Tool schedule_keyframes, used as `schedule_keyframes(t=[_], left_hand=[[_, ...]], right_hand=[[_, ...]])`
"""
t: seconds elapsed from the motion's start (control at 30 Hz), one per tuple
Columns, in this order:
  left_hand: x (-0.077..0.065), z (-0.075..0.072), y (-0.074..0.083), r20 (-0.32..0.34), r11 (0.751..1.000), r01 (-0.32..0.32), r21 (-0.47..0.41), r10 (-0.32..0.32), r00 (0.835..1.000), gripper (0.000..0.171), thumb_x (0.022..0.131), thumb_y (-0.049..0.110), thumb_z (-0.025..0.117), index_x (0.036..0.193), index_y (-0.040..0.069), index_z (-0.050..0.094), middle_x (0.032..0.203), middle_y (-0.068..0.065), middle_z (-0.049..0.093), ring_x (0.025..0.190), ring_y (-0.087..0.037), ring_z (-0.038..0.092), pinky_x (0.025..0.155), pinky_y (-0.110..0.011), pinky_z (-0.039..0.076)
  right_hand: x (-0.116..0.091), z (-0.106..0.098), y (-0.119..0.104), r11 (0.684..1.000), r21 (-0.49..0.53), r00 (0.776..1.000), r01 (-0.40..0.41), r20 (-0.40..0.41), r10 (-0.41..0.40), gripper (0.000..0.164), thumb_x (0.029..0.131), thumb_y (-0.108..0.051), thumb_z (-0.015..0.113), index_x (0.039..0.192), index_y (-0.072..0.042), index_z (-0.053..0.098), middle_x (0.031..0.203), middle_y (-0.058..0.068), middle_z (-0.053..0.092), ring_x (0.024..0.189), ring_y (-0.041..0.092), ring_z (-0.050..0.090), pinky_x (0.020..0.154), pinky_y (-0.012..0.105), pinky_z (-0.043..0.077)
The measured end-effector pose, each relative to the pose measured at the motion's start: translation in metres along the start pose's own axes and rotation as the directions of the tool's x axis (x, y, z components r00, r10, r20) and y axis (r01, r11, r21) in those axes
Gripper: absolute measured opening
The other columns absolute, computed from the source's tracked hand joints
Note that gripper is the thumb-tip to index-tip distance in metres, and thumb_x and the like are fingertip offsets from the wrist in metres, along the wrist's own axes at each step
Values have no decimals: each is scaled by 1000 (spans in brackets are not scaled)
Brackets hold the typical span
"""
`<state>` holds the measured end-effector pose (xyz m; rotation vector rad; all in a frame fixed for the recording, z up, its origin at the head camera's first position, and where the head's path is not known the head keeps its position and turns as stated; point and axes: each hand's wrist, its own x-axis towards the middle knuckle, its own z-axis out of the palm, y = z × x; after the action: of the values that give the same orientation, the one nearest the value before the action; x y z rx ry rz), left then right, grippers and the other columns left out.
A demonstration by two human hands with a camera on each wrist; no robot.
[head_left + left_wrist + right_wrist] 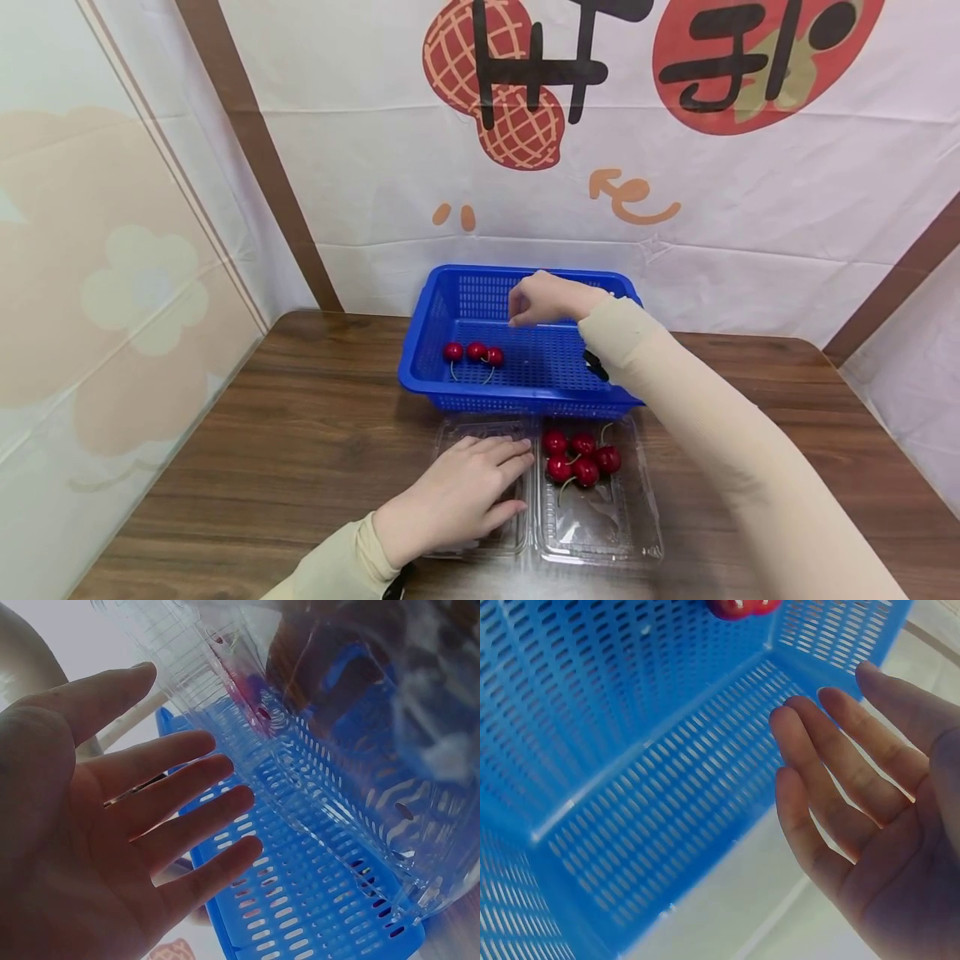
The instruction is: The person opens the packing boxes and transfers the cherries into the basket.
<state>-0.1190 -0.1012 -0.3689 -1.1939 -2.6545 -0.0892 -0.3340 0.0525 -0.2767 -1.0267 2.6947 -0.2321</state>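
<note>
My right hand [547, 297] hangs over the back of a blue plastic basket [517, 391], holding nothing. In the right wrist view its fingers [802, 742] are loosely bent, with bare palm. Three red cherries [476, 351] with stems lie at the basket's left. My left hand [465, 492] lies spread over the left half of a clear plastic clamshell box [592, 529], in front of the basket. Its fingers [202, 802] are straight and apart in the left wrist view. Several cherries [585, 472] sit in the box's right half, toward the back.
Both basket and box stand on a brown wooden table [315, 433]. A white printed cloth [360, 167] hangs right behind the basket, and another pale cloth [112, 333] hangs along the left side. The basket's tall slotted walls surround its floor.
</note>
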Motion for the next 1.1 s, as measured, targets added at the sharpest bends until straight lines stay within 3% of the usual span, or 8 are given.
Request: schedule_keyframes(t=[0.17,0.47,0.9,1.1], left_hand=[[0,0,0,8,1000,4,-4,-4,1000,50,87,44,55,125,12,59,130,-5,57,117,-23,51,89,-48,48],[0,0,0,-3,1000,4,-4,-4,1000,51,86,44,56,125,11,58,130,-5,57,117,-23,51,89,-48,47],[-1,0,0,-12,1000,-1,-1,1,1000,51,86,44,56,125,11,59,130,-5,57,117,-23,51,90,-49,47],[-2,0,-1,-10,1000,3,0,-3,1000,52,86,44,56,125,10,58,130,-5,57,117,-23,50,90,-49,47]], right_hand=[[-16,-12,-1,995,-45,993,91,-66,-94,16,85,-27,63,90,-12,68,87,3,69,75,14,61,75,35,54],[-52,-27,0,974,-105,959,199,-186,-216,14,85,-26,63,86,-13,67,77,1,69,67,10,59,67,34,53],[-113,-25,0,960,-116,909,253,-310,-278,10,87,-25,62,84,-17,66,74,-7,66,65,3,56,62,31,52],[-138,-15,-5,950,-169,889,263,-339,-307,10,86,-29,62,85,-20,66,77,-12,64,64,-1,53,58,26,51]])
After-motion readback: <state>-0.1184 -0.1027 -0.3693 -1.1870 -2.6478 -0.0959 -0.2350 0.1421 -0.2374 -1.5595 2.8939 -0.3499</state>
